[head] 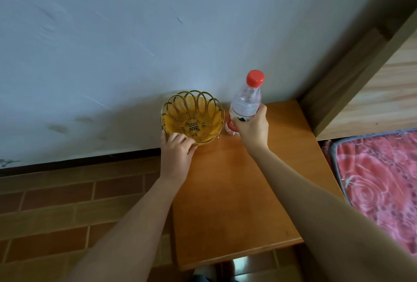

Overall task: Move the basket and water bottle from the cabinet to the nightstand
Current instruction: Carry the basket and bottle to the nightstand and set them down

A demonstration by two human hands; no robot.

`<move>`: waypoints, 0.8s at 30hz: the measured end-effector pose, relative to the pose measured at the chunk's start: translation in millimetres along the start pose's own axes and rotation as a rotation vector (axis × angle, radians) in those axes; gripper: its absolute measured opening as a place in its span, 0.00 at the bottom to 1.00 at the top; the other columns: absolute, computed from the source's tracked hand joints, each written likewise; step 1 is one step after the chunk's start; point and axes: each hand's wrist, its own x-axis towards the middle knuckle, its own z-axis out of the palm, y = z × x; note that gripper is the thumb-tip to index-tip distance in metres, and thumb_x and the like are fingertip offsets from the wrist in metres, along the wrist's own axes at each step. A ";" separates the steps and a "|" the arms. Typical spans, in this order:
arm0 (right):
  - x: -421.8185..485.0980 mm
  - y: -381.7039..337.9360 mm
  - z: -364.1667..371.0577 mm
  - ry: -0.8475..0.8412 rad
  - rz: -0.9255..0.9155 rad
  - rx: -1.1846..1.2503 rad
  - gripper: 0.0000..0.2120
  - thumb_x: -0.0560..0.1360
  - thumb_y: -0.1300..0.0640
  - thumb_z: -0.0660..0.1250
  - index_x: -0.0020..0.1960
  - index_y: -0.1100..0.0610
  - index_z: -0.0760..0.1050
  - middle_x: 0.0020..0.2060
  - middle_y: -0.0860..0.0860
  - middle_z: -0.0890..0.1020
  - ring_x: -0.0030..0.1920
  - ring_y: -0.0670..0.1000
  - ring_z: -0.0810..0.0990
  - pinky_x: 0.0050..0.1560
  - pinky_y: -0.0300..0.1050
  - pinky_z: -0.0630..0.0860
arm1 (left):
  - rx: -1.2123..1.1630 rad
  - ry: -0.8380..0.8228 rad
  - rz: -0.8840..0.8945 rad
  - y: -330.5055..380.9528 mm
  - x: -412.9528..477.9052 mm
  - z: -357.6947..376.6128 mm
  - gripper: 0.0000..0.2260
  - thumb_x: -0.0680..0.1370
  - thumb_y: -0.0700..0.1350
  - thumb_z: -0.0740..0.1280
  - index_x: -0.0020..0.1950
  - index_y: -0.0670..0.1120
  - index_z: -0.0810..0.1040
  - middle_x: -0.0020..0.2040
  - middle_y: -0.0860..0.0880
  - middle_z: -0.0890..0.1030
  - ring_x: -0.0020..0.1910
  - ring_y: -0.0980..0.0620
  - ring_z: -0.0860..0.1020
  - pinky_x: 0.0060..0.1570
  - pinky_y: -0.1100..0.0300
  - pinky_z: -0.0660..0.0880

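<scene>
basket (193, 118) on nightstand (237, 191) by wall, left hand (177, 153) pinching its near rim | water bottle (244, 103) upright just right of basket, right hand (253, 127) wrapped round its body

Bottle label (232, 122) – partly behind right hand (252, 127), text unreadable.

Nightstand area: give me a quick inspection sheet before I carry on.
Surface: orange wooden nightstand, against the wall.
Job's things: yellow basket and red-capped water bottle at the back edge, bottle upright.
Clutter: nothing seen.
Grippers: left hand grips the basket rim; right hand wraps the bottle.
Cables: nothing seen.
Surroundings: bed with red floral cover to the right, brick-pattern floor left.
</scene>
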 end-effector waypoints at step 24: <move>12.3 2.4 -2.7 -0.072 -0.041 -0.090 0.33 0.66 0.57 0.74 0.65 0.59 0.61 0.59 0.56 0.75 0.58 0.55 0.76 0.50 0.45 0.75 | 0.054 -0.038 -0.026 0.5 -13.4 6.3 0.07 0.67 0.39 0.75 0.44 0.42 0.82 0.40 0.46 0.83 0.46 0.43 0.79 0.58 0.39 0.72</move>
